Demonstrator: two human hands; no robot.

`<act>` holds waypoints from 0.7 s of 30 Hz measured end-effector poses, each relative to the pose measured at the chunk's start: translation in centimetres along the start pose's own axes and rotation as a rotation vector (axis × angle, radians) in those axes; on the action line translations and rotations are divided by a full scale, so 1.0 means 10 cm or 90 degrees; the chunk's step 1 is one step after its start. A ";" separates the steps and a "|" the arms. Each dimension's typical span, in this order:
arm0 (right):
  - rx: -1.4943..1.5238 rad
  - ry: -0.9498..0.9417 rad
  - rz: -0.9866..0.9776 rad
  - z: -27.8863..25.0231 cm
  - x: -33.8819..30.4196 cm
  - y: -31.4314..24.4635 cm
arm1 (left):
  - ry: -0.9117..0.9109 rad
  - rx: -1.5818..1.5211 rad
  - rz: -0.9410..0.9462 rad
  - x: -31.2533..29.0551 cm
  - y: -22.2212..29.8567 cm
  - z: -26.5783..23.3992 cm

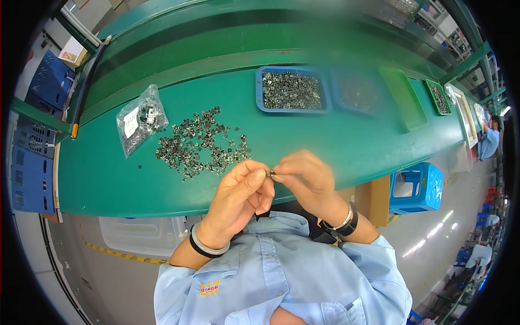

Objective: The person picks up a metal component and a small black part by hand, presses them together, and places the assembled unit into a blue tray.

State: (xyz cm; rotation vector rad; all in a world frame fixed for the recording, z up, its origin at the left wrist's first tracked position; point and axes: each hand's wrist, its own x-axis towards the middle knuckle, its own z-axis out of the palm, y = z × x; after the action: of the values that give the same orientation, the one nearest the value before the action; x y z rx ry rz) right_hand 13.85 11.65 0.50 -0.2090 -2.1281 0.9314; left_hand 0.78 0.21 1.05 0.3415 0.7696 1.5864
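Along the far edge of the green worktop point(352, 142), a blue tray point(292, 110) holds a dense layer of small metal pieces. To its right stand a second blue tray point(336, 93), its contents too blurred to identify, a green tray point(405, 103), and a small green tray point(444, 114) filled with dark pieces. At left lies a clear plastic bag point(136, 138) with a white label and metal pieces inside; beside it, similar loose pieces point(200, 143) are scattered. The held part point(272, 173), tiny and dark with a metallic sheen, lies between the two hands above the worktop's near edge. The left hand point(241, 189), palm partly upturned, and the right hand point(307, 176), bent inward, both pinch it between thumb and fingers.
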 end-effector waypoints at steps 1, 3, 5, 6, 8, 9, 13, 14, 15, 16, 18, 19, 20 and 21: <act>0.076 0.014 0.039 0.02 -0.02 -0.02 | -0.022 -0.038 -0.009 -0.01 -0.01 0.00; 0.152 0.028 0.077 0.03 -0.02 -0.03 | -0.066 -0.115 -0.029 -0.01 -0.05 -0.01; 0.157 0.034 0.064 0.03 0.01 -0.04 | -0.078 -0.119 -0.023 0.01 -0.08 -0.03; 0.159 0.037 0.058 0.03 0.01 -0.05 | -0.090 -0.123 -0.018 0.01 -0.10 -0.04; 0.157 0.037 0.053 0.04 0.01 -0.05 | -0.101 -0.128 -0.012 0.01 -0.10 -0.05; 0.156 0.038 0.048 0.04 0.00 -0.05 | -0.097 -0.119 -0.014 0.01 -0.10 -0.05; 0.142 0.034 0.032 0.04 0.00 -0.03 | -0.081 -0.094 -0.018 0.00 -0.07 -0.02; 0.136 0.032 0.026 0.04 0.00 -0.03 | -0.074 -0.088 -0.018 -0.01 -0.06 -0.02; 0.136 0.032 0.027 0.04 -0.01 -0.02 | -0.067 -0.082 -0.019 -0.01 -0.05 -0.01; 0.130 0.032 0.026 0.05 -0.01 -0.02 | -0.067 -0.082 -0.019 -0.01 -0.04 -0.02; 0.120 0.032 0.024 0.05 -0.02 -0.01 | -0.059 -0.050 -0.023 -0.01 -0.02 -0.03; 0.119 0.032 0.025 0.06 -0.03 0.00 | -0.056 -0.034 -0.025 0.00 -0.01 -0.03; 0.123 0.025 0.030 0.06 -0.03 0.01 | -0.056 -0.034 -0.025 0.00 -0.01 -0.04; 0.126 0.018 0.035 0.06 -0.03 0.01 | -0.051 -0.021 -0.020 0.00 -0.01 -0.05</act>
State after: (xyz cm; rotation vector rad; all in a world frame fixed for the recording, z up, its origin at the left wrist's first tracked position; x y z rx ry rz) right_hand 13.63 11.29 -0.03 -0.1801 -1.9977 1.1581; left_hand 0.61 0.07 0.63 0.3654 0.6836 1.5446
